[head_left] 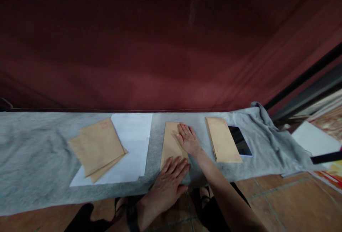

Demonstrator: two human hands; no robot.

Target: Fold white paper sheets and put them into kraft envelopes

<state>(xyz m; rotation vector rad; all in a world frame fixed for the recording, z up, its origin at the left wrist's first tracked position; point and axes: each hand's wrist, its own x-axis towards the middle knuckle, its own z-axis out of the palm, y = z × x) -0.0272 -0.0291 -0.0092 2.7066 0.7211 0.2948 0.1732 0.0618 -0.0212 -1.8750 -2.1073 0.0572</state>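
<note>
Under both my hands a brown paper envelope (171, 139) lies lengthwise on the grey cloth. My left hand (171, 176) rests flat across its near end, fingers stretched out. Farther up, my right hand (187, 139) lies flat on its right edge near the far end, fingers extended. Neither hand grips anything. To the right sits a stack of brown envelopes (223, 140), partly over a dark-screened phone (240, 141). Off to the left, several brown envelopes (103, 146) lie askew on white paper sheets (133, 153).
A grey cloth (34, 160) covers the long narrow surface, bunched at its right end. Behind it rises a dark red wall (160, 64). Tiled floor (288, 200) shows along the front, with papers and a white board (316, 139) at the right.
</note>
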